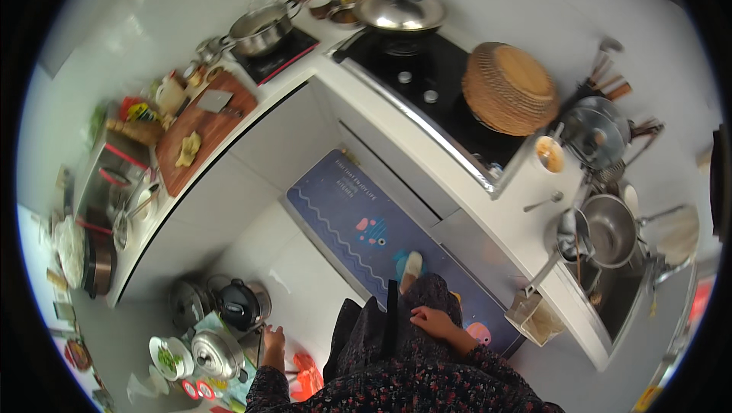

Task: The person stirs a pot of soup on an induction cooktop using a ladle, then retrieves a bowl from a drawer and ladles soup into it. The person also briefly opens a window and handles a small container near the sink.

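My left hand [274, 340] hangs low beside a crowded low stand, fingers a little apart, with nothing visible in it. Closest to it are a lidded steel pot [217, 354] and a black-lidded electric cooker [245, 304]; whether the fingers touch the stand's edge, I cannot tell. My right hand [433, 321] is in front of my dark floral clothing, loosely curled and empty. Below me a blue kitchen mat [349, 221] with fish pictures runs along the cabinets, and one slippered foot [412, 267] is on it.
On the left counter, a wooden cutting board [220, 121] bears a cleaver [215, 101] and pale yellow pieces, perhaps ginger [189, 149]. A steel pot [260, 31] stands on an induction cooker. The stove holds a lidded wok [400, 7] and an upturned woven basket [509, 90]. A saucepan handle [540, 273] juts past the sink-side edge.
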`<state>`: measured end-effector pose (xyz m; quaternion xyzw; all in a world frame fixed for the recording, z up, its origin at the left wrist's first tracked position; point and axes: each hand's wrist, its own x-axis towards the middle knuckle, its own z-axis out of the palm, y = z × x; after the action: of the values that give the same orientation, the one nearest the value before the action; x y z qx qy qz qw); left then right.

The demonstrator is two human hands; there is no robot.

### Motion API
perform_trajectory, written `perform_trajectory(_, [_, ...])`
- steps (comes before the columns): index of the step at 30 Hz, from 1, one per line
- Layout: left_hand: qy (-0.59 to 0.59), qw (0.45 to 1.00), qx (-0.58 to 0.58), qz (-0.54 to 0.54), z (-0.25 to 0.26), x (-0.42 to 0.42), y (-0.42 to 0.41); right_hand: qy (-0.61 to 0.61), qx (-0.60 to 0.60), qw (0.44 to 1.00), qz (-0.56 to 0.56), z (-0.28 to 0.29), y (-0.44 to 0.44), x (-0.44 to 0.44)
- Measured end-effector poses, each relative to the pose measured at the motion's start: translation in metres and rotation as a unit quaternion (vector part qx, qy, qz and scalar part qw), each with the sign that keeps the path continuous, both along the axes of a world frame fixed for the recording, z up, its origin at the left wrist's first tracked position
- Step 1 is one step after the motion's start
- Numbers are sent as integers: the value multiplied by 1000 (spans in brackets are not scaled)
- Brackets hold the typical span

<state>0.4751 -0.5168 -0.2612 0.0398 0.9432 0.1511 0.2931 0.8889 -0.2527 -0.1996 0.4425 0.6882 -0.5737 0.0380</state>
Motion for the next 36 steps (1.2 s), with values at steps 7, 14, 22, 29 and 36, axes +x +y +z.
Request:
perform_trajectory(7, [-55,954,97,279,-12,3,-4,15,6,997,69,32,122,-88])
perform_trajectory(14, [-113,954,143,238,15,-60,121,64,-5,995,72,34,207,-166])
perform_trajectory(22, [-2,910,359,207,99,-121,245,27,10,984,179,71,274,-290])
perform_trajectory(29, [47,891,428,147,173,-243,324,82,47,988,120,114,316,-416])
perform_trajectory(36, [89,859,499,71,213,-363,395,170,209,961,66,210,361,-526])
